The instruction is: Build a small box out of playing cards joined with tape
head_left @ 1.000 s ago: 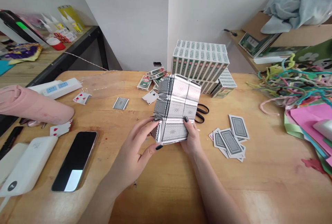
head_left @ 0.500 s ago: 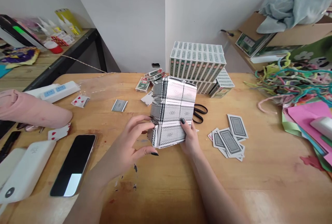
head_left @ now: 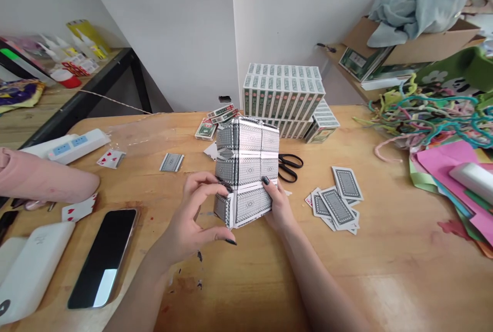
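A box-like block built of folded playing cards (head_left: 249, 139), grey-patterned backs outward, is held tilted above the table. My right hand (head_left: 280, 206) grips its lower right side, thumb on the front face and the other fingers hidden behind. At the lower left corner is my left hand (head_left: 192, 216); its fingertips touch the side by an edge where a white strip shows, while the thumb stands apart below. Black-handled scissors (head_left: 290, 167) lie partly behind the block. A loose pile of playing cards (head_left: 339, 206) is to the right, and a folded card (head_left: 171, 162) to the left.
Stacked card boxes (head_left: 283, 96) stand at the back, with a few more boxes (head_left: 206, 128) beside them. A phone (head_left: 103, 255), white power bank (head_left: 36, 270), pink roll (head_left: 46, 175) and power strip (head_left: 79, 145) occupy the left. Coloured yarn (head_left: 427, 111) and paper (head_left: 447, 173) crowd the right.
The view has shifted slightly, so the whole scene sits a little further left. The block is turned a little upright; both hands keep nearly the same places on it.
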`<state>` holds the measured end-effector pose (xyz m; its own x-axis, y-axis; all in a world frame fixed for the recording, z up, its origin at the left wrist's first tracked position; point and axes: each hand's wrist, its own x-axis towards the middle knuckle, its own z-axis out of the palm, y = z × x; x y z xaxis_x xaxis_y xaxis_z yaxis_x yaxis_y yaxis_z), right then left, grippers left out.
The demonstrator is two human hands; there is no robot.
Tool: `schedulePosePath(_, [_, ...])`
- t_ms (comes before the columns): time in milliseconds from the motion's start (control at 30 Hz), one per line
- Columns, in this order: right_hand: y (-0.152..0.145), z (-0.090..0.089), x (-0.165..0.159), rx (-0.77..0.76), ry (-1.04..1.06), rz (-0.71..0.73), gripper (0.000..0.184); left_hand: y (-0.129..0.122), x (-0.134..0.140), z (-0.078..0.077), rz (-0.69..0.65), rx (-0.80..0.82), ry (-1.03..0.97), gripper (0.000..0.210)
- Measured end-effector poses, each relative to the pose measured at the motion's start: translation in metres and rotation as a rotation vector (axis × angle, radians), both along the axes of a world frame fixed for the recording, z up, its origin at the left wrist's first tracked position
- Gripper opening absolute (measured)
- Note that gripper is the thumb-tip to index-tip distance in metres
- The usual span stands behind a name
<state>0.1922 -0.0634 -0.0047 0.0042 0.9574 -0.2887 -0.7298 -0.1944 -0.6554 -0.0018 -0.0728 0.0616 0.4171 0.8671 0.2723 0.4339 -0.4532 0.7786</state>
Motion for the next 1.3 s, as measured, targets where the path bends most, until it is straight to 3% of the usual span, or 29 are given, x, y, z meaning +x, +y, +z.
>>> schedulePosePath(300, [-0.001, -0.002, 0.0, -0.007, 0.0, -0.008, 0.049, -0.002, 0.001, 0.003, 0.041, 0.05, 0.047, 0.053])
schedulePosePath(567, [-0.001, 0.0, 0.0, -0.022, -0.008, -0.005, 0.055, -0.013, 0.006, -0.021, -0.009, -0.049, -0.191, 0.054])
schedulePosePath(800, [0.0, -0.001, -0.001, -0.04, 0.002, -0.005, 0.054, -0.009, 0.007, -0.02, 0.003, -0.083, -0.237, 0.055])
schedulePosePath(1000, [0.001, 0.003, -0.003, -0.019, -0.029, -0.082, 0.054, -0.021, 0.015, -0.018, 0.112, -0.052, -0.204, 0.049])
schedulePosePath(1167, [-0.001, 0.003, -0.006, -0.025, -0.067, -0.148, 0.057, -0.035, 0.034, -0.022, 0.267, -0.058, -0.322, 0.049])
schedulePosePath(1300, [-0.003, 0.0, -0.006, -0.024, -0.129, -0.207, 0.061, -0.035, 0.038, -0.023, 0.413, 0.018, -0.282, 0.044])
